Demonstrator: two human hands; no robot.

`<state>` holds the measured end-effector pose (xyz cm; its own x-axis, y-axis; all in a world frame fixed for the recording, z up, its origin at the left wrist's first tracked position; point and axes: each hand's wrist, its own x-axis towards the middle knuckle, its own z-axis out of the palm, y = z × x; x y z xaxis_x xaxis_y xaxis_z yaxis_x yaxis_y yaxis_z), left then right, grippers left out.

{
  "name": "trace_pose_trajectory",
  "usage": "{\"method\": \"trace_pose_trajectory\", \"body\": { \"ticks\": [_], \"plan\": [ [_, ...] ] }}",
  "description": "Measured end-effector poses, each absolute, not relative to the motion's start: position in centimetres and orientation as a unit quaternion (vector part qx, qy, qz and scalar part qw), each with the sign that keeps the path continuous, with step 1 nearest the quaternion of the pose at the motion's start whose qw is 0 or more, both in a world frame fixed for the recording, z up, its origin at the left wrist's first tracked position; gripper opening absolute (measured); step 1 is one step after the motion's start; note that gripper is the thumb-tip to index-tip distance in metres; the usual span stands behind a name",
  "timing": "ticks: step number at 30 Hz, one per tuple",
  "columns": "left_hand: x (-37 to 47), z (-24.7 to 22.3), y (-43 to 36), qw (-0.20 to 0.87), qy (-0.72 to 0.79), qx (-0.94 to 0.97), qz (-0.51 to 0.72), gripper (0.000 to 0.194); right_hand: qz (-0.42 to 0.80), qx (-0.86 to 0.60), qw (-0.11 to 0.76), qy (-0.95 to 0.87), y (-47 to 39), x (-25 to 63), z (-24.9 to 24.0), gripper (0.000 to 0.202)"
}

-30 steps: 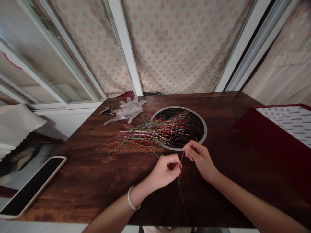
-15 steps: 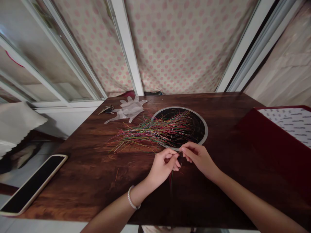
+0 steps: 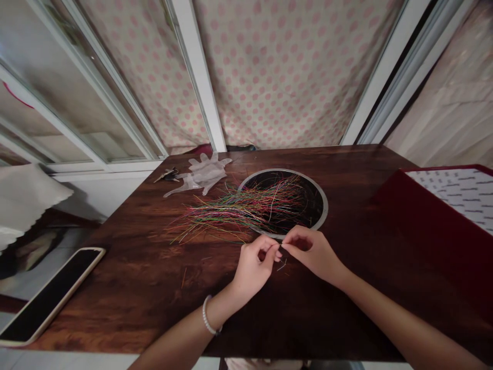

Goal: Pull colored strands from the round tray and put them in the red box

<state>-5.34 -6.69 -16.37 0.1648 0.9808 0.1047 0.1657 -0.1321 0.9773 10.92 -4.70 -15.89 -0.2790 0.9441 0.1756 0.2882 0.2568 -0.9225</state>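
Note:
A loose bundle of thin coloured wires (image 3: 234, 208), red, green, yellow and white, lies across the table and over a round black plate with a grey rim (image 3: 324, 208). Just in front of the plate, my left hand (image 3: 256, 262) pinches a thin wire (image 3: 280, 245) between thumb and forefinger. From the other side, my right hand (image 3: 314, 252) pinches the same spot, its fingertips almost touching the left ones. Most of that wire is hidden or too fine to follow. Small greyish bits (image 3: 283, 265) show just below my left fingertips.
A crumpled clear plastic glove (image 3: 208, 172) and a bunch of keys (image 3: 167, 175) lie at the back left. A phone (image 3: 52, 295) rests at the left edge. On the right stands a dark red box or folder (image 3: 419, 231) with a printed white panel. The wooden tabletop (image 3: 154, 288) carries stray wire bits.
My right fingers have closed into a tighter pinch against the left fingertips. Coloured strands that hung below my left hand no longer show. The view has shifted slightly.

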Motion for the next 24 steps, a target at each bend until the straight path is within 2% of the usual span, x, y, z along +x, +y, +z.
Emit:
{"method": "trace_pose_trajectory", "body": {
  "ticks": [6,10,15,18,21,24],
  "plan": [
    [-6.0,-16.0,-5.6,0.780,0.382,0.374,0.326,0.017,0.309,-0.388,0.459,-0.737,-5.1,10.9,-15.3,0.017],
    [-6.6,-15.7,-5.1,0.845,0.343,0.323,0.254,0.011,0.177,-0.302,0.495,-0.795,-5.5,11.4,-16.0,0.025],
    [-6.8,-15.4,-5.2,0.862,0.312,0.319,0.241,0.012,0.070,-0.246,0.479,-0.840,-5.4,12.4,-17.5,0.029],
    [-6.6,-15.4,-5.3,0.836,0.316,0.342,0.290,0.014,0.135,-0.285,0.473,-0.823,-4.9,12.1,-17.0,0.021],
    [-6.3,-15.5,-5.4,0.755,0.353,0.421,0.358,0.017,0.330,-0.384,0.454,-0.733,-4.3,11.5,-16.2,0.004],
    [-5.9,-15.4,-5.7,0.669,0.388,0.508,0.378,0.021,0.553,-0.415,0.369,-0.621,-3.9,11.3,-15.8,0.023]
  ]
}}
